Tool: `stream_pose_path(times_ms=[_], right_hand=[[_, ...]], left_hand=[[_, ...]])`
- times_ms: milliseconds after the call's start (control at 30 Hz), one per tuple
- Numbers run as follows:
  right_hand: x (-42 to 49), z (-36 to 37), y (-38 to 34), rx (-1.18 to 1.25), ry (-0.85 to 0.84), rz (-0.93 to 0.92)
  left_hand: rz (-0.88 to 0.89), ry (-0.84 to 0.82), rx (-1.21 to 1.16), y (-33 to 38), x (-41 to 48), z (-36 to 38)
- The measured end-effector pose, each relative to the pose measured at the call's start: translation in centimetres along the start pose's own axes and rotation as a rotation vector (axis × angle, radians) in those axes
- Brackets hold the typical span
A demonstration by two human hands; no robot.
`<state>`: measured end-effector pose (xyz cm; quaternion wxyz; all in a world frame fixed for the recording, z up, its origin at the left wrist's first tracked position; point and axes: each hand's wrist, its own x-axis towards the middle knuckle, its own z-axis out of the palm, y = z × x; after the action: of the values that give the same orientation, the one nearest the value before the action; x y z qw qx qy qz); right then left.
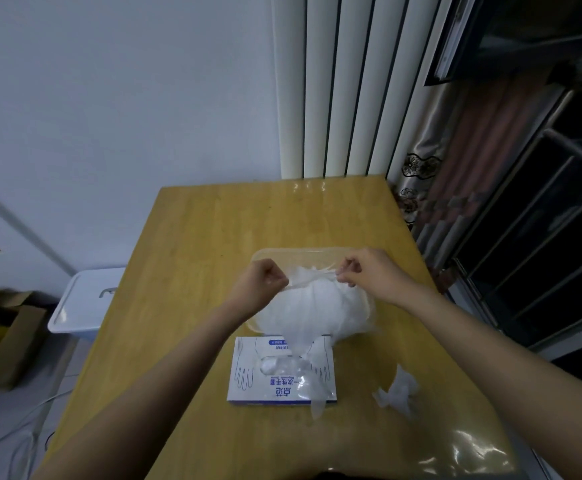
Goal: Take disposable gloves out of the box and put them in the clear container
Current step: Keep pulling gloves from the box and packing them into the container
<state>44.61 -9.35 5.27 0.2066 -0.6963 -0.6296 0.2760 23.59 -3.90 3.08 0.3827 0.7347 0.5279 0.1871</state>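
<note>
Both left hand (265,279) and right hand (365,271) pinching one glove (312,277), taut between them, over clear container (282,252) (heaped white)

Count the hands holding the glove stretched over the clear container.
2. The left hand pinches the left end of the glove, the right hand its right end, both above the clear container.

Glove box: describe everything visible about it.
The glove box is a flat white carton, seemingly cardboard, with blue print and outlined hands drawn at either side; its lettering reads upside down from the camera. It lies flat on the wooden table, just nearer than the clear container. Thin clear gloves bunch in its top opening, and one trails over its near right corner. The left hand and right hand pinch a stretched glove above the container, clear of the box.
</note>
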Motion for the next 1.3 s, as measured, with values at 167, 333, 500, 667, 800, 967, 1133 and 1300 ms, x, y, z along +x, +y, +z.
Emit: stream_pose_path(times_ms=[167,333,500,667,800,967,1133,1300], right_hand=[[1.3,-2.1,-2.2,-0.037,0.39,-0.168],[1.2,-1.8,-1.7,-0.15,0.607,-0.407],[1.0,0.9,1.0,-0.246,0.173,-0.142],[0.4,3.0,-2.0,-0.068,0.091,-0.187],[1.8,3.7,-2.4,-0.117,0.233,-0.157],[3.1,3.7,-0.2,-0.21,0.265,-0.131],[3.1,3.9,0.9,-0.119,0.147,-0.117],[4.5,1.3,0.0,0.064,0.222,-0.096]], left_hand=[[0.212,0.198,-0.081,2.7,2.1,-1.4],[0.365,0.287,-0.016,3.3,3.4,-2.3],[0.287,0.175,0.102,1.6,3.2,-1.1],[0.288,0.131,0.256,2.6,3.3,-0.3],[0.301,0.121,0.326,2.8,3.4,0.2],[0.269,0.103,0.356,1.6,3.3,-0.1],[0.212,0.05,0.276,0.5,3.0,-0.3],[0.152,0.095,0.111,0.9,4.4,-1.2]])
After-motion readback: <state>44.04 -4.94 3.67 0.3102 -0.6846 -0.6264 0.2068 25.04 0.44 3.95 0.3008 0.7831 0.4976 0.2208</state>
